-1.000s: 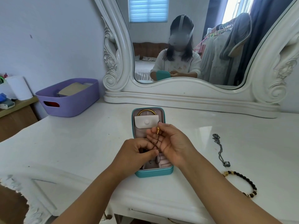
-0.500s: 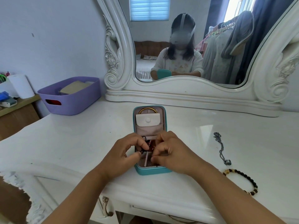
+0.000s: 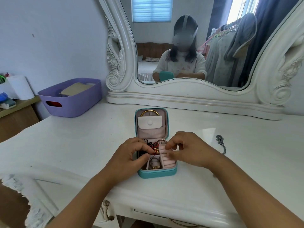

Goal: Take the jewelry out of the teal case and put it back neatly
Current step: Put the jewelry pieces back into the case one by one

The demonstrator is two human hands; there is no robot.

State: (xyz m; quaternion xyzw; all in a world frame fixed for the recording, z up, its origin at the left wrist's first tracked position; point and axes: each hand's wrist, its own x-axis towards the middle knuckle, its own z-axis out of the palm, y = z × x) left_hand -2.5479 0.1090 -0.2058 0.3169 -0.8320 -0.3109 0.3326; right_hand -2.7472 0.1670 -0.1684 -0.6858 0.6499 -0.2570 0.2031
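Observation:
The teal case (image 3: 157,173) lies open on the white dressing table (image 3: 79,145), its lid flat behind it. A gold bangle (image 3: 150,111) sits in the lid above a pale snap pouch (image 3: 149,122). My left hand (image 3: 130,155) pinches a red-and-gold charm on a thin dark cord (image 3: 156,151) over the tray's left side. My right hand (image 3: 189,149) pinches the other end of that cord over the pink ring rolls (image 3: 166,160). Dark cords and gold pieces (image 3: 154,166) fill the front compartment.
A silver chain necklace (image 3: 221,143) lies on the table to the right of the case. A purple basket (image 3: 70,97) stands at the back left. A large white-framed mirror (image 3: 181,94) runs along the back. A side shelf with a white roll (image 3: 20,87) is at the far left.
My hands came down from holding the cord above the case to low over its tray, then drew slightly apart, stretching the cord between them.

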